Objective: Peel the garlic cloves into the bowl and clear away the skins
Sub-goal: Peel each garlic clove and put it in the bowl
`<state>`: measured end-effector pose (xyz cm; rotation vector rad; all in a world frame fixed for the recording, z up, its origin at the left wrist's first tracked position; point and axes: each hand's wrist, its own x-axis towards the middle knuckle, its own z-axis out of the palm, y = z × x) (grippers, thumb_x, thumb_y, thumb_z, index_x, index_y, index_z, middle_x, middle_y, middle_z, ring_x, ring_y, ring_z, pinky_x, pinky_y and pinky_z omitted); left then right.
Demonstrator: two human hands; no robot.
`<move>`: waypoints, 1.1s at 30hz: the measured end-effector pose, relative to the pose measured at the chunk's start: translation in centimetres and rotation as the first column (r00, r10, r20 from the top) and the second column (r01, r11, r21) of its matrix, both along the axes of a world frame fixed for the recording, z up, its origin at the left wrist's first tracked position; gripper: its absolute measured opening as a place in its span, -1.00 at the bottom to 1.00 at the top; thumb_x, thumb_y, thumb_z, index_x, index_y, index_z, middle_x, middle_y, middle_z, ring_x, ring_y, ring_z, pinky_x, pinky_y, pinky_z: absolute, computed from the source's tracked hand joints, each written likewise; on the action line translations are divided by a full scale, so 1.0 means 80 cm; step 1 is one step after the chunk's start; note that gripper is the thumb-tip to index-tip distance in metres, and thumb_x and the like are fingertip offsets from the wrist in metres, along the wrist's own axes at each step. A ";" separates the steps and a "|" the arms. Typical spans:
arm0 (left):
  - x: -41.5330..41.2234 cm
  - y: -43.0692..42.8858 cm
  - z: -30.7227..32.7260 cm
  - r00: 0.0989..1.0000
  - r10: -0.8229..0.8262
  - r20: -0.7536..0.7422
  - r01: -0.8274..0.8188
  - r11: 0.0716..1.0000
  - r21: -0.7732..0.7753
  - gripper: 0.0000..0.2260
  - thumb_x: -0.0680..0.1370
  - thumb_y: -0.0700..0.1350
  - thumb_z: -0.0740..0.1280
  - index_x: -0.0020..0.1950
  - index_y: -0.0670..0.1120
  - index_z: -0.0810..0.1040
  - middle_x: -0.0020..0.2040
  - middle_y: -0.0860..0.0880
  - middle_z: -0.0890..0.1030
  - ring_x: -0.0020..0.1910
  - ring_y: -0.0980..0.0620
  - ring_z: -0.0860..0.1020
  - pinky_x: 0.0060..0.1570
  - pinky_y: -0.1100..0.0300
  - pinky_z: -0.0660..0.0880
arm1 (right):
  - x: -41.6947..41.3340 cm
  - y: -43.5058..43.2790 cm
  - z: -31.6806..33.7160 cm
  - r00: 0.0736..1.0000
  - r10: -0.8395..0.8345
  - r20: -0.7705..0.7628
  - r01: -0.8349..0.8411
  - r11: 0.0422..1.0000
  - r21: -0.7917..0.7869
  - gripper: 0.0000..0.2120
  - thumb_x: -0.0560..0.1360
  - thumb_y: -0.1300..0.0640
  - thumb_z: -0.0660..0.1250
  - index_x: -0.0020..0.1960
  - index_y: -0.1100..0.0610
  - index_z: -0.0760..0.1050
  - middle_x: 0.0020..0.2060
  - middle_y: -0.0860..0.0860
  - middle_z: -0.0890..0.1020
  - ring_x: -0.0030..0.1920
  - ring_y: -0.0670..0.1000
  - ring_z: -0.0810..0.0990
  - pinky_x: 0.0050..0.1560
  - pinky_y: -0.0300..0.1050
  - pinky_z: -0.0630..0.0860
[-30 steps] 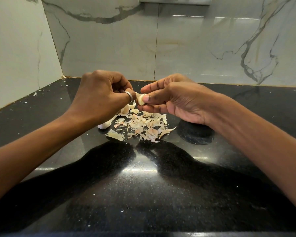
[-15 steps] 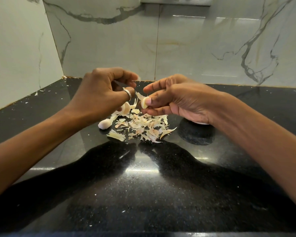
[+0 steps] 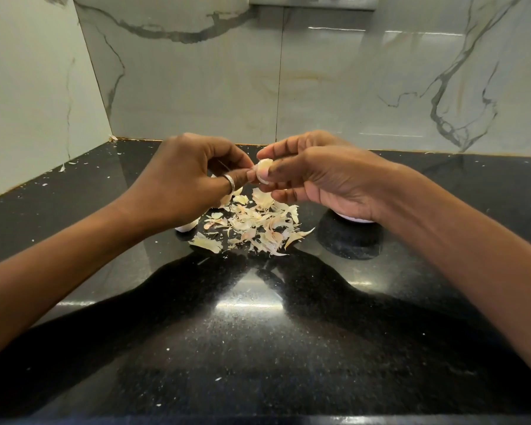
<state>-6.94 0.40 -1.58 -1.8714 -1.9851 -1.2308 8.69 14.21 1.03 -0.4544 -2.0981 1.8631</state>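
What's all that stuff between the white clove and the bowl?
Garlic skins, piled on the counter between the white clove and the bowl, in the head view.

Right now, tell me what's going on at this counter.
A person is peeling garlic. The right hand pinches a garlic clove above the black counter, and the left hand picks at its skin. A heap of loose skins lies on the counter below. A white bowl peeks out under the right hand, its contents hidden. A second clove lies beside the heap, under the left wrist.
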 end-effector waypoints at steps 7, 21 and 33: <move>0.000 0.000 -0.001 1.000 0.004 -0.023 -0.004 1.000 0.012 -0.85 0.50 -0.01 0.49 0.01 -0.02 0.70 -0.20 0.12 0.68 -0.24 0.15 0.66 -0.20 0.14 0.65 | -0.005 -0.001 -0.008 0.999 -0.035 -0.014 0.036 0.986 0.162 -0.61 0.43 0.28 0.56 0.22 0.26 0.57 -0.06 0.09 0.69 -0.12 -0.04 0.67 -0.14 -0.22 0.61; -0.003 0.001 -0.003 0.983 0.094 -0.157 -0.091 0.996 0.025 -0.93 0.54 -0.12 0.47 -0.01 -0.05 0.71 -0.21 0.05 0.68 -0.22 0.07 0.64 -0.13 0.02 0.61 | -0.006 0.000 -0.014 0.998 -0.057 0.012 0.049 0.931 0.362 -0.81 0.48 0.35 0.49 0.09 0.30 0.63 -0.09 0.22 0.73 -0.18 -0.02 0.64 -0.15 -0.19 0.61; -0.012 0.001 -0.001 0.959 0.226 -0.171 -0.215 0.974 0.076 -0.95 0.55 -0.11 0.47 -0.01 -0.03 0.72 -0.20 0.01 0.69 -0.23 0.06 0.63 -0.14 0.11 0.57 | -0.008 0.001 -0.014 0.996 -0.063 0.060 0.038 0.935 0.353 -0.82 0.47 0.45 0.44 0.06 0.32 0.63 -0.04 0.30 0.71 -0.19 0.03 0.65 -0.07 -0.09 0.66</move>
